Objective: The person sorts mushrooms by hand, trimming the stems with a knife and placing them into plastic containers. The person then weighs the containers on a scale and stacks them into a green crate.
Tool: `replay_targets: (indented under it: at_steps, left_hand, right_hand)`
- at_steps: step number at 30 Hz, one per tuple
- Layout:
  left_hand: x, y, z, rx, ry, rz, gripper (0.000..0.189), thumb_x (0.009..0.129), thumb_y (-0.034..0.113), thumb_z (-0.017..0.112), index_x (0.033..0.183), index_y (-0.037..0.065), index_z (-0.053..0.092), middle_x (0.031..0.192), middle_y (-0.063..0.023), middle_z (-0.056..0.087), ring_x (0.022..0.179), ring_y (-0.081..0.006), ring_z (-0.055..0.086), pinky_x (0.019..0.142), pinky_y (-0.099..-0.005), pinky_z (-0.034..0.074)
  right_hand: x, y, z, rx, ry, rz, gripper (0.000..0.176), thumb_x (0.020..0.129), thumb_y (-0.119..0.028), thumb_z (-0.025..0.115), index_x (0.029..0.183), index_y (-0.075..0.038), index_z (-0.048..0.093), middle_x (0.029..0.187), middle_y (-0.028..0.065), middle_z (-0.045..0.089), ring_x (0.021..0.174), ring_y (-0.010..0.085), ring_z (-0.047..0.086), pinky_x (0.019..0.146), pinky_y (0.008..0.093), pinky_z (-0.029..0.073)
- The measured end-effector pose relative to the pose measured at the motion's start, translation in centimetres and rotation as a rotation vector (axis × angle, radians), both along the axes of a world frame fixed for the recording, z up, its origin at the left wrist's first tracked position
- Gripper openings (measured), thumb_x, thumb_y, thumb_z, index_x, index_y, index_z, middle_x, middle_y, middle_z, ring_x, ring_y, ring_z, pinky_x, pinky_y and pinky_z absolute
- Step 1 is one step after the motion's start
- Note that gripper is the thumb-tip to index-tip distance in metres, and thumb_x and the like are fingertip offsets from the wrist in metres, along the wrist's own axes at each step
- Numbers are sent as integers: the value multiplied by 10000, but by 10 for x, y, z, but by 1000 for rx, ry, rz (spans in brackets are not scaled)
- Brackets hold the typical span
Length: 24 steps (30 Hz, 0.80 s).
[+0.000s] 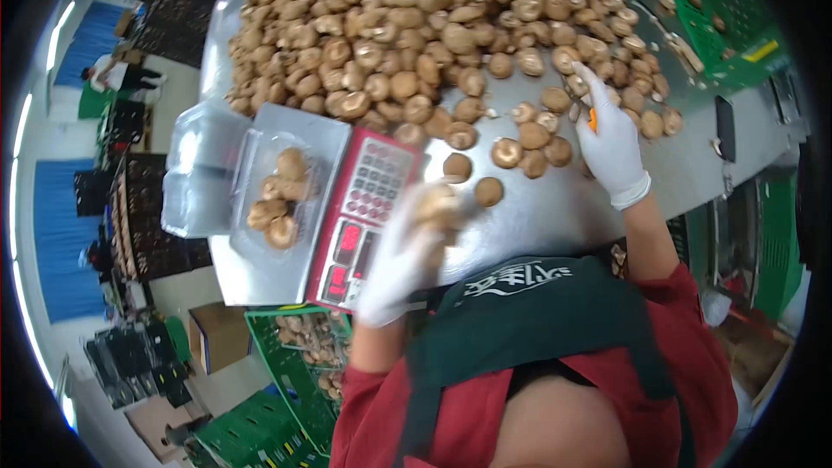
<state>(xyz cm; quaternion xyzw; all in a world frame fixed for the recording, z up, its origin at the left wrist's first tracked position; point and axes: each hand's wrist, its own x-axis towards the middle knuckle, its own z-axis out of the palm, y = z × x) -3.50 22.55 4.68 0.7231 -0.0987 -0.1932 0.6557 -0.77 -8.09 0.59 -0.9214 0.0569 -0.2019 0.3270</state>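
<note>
Both hands wear white gloves. My left hand (403, 264), blurred by motion, is closed around pale brown mushrooms (438, 208) just right of the red scale (374, 175). My right hand (605, 134) holds small scissors with an orange handle (593, 120), and its fingertips reach the mushrooms at the right of the pile. On the scale's plate stands an open clear plastic container (276, 169) with several mushrooms (282, 199) in it. Loose mushrooms (520, 152) lie on the metal table (529, 217) between my hands.
A large mushroom heap (381, 26) covers the back of the table. A green crate (737, 9) stands at the back right, near a knife-like tool (680, 48). Another green crate (295, 373) with mushrooms sits below the scale. Far left, a person (113, 74) stands.
</note>
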Motion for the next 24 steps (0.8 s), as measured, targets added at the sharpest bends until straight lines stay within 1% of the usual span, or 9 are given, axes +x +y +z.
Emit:
replay_targets:
  at_steps: [3, 6, 8, 12, 14, 16, 18, 20, 24]
  left_hand:
    - [18, 54, 30, 248, -351, 464, 487, 965, 241, 562, 1402, 55, 457, 1253, -64, 547, 966, -156, 566, 835, -253, 474]
    - [49, 111, 38, 595, -763, 573, 482, 1006, 124, 518, 1459, 18, 393, 1403, -131, 517, 1167, -210, 566, 981, -322, 461]
    - [57, 126, 39, 712, -688, 557, 480, 1000, 55, 504, 1462, 10, 379, 1414, -151, 509, 1274, -253, 509, 1056, -356, 411]
    - [78, 136, 32, 873, -711, 476, 407, 1033, 124, 464, 1420, -2, 444, 1404, -162, 516, 1260, -247, 518, 1063, -351, 399]
    - [79, 126, 45, 964, -660, 388, 396, 1055, 200, 421, 1366, -33, 493, 1383, -164, 532, 1239, -245, 533, 1055, -336, 403]
    - [78, 132, 41, 704, -531, 564, 445, 1065, 282, 390, 1321, -59, 519, 1323, -164, 567, 1190, -245, 558, 1044, -324, 407]
    - [79, 130, 40, 348, -246, 846, 476, 1061, 362, 401, 1272, -41, 541, 1187, -143, 613, 1078, -243, 590, 1001, -343, 437]
    - [86, 171, 20, -85, -154, 670, 498, 1050, 432, 406, 1236, -8, 545, 1059, -113, 618, 960, -223, 592, 936, -360, 468]
    - [87, 193, 6, 81, -276, 703, 514, 1038, 470, 409, 1246, 14, 524, 1067, -108, 596, 965, -216, 578, 917, -364, 475]
  right_hand:
    - [-19, -43, -10, 94, 28, -66, 568, 825, -51, 604, 1372, -161, 501, 853, 222, 654, 754, 379, 653, 669, 442, 510]
    - [-41, -78, -26, 79, 30, -125, 527, 833, -56, 593, 1348, -147, 525, 848, 226, 644, 774, 379, 653, 689, 433, 505]
    - [-56, -81, -27, 167, 102, -179, 505, 839, -58, 579, 1335, -139, 538, 852, 229, 639, 784, 374, 653, 699, 427, 503]
    - [-73, -80, -28, 122, 136, -165, 448, 865, -76, 563, 1312, -112, 555, 936, 232, 657, 849, 369, 663, 751, 400, 511]
    - [-69, -76, -31, 220, 123, -127, 472, 861, -23, 529, 1325, -108, 558, 1177, 179, 670, 1038, 283, 673, 880, 362, 513]
    - [-68, -77, -24, 364, 304, -187, 451, 896, -23, 512, 1340, -89, 550, 1216, 146, 663, 1149, 233, 628, 951, 339, 480]
    - [-68, -93, -43, 336, 235, -134, 459, 908, 31, 487, 1357, -56, 524, 1242, 144, 650, 1016, 200, 644, 916, 302, 473]
    - [-67, -100, -55, 159, 148, -126, 460, 910, 40, 494, 1362, -43, 513, 1244, 154, 645, 964, 188, 637, 899, 291, 470]
    - [-60, -91, -44, 172, 218, -121, 450, 917, 28, 506, 1362, -38, 508, 1241, 172, 639, 1001, 196, 638, 911, 302, 468]
